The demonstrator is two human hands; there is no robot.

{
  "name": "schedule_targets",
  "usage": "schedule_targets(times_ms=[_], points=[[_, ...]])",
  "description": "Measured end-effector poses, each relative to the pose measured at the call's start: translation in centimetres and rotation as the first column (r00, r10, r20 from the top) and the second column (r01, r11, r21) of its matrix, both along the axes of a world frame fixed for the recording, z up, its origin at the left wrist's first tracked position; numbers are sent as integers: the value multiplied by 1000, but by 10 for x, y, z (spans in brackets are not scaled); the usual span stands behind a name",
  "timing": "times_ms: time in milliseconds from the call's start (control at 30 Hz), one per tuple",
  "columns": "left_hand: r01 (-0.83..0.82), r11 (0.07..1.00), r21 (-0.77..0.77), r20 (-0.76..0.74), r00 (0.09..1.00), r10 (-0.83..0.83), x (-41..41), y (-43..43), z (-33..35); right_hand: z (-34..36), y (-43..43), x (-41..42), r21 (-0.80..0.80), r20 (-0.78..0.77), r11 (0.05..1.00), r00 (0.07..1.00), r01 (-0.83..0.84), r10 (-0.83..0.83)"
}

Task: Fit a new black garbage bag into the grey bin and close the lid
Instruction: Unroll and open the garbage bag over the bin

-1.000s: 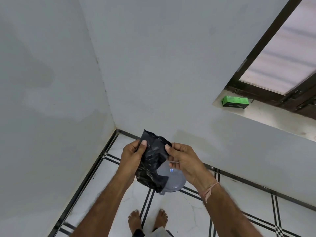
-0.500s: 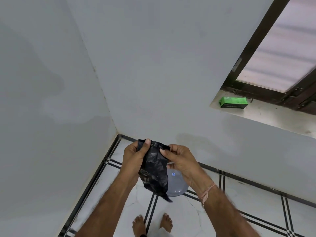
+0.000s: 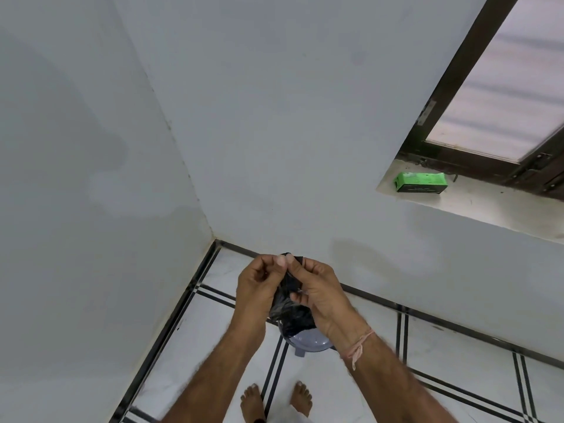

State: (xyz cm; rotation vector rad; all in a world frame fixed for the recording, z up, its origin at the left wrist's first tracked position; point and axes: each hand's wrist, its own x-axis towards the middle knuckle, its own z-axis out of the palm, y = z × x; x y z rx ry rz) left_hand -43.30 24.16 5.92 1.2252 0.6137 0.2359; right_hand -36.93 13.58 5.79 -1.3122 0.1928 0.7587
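Fingers (image 3: 281, 261) of both hands are curled inward and pinch the top edge of the black garbage bag (image 3: 291, 315), with the left hand (image 3: 259, 288) and right hand (image 3: 322, 296) close together at the thumbs. The bag hangs crumpled between the palms, in the air over the grey bin (image 3: 308, 342), whose domed top shows beneath it on the tiled floor (image 3: 457, 346), just ahead of two bare feet (image 3: 251, 401). A green box (image 3: 421, 182) lies on the window sill (image 3: 494, 209), well apart to the right.

Black garbage bag (image 3: 293, 315) in your grasp; grey bin (image 3: 308, 343) beneath it. Around the bin, your floor (image 3: 457, 346) shows white tiles ruled with paired black lines. Walls (image 3: 274, 117) pale grey. Above-right of the bin: green box (image 3: 420, 182), dark brown window frame (image 3: 451, 74). Pink thread (image 3: 361, 341) at your wrist.
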Motion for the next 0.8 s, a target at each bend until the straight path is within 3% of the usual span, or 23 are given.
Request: schedule_targets(times_ms=[200, 367, 500, 600, 700, 800], points=[[-119, 958, -261, -36, 993, 114, 6, 3, -6, -9, 1, -4, 68, -109, 997, 993, 48, -41], [-194, 950, -244, -118, 978, 169, 4, 20, -19, -13, -12, 13, -29, -15, 978, 978, 207, -207], [-209, 918, -338, -144, 975, 169, 4, 27, -30, -29, -18, 32, -164, 32, 922, 936, 352, -352], [-208, 878, -431, -160, 975, 152, 7, 21, -39, -38, -12, 32, -166, 70, 897, 912, 411, -404], [-283, 887, -366, -226, 951, 211, 12, 25, -43, -40, -14, 27, -117, 160, 939, 939, 324, -304], [-263, 959, -103, -268, 936, 228, 13, 28, -42, -42, -23, 27, -116, 269, 975, 951, 190, -153]])
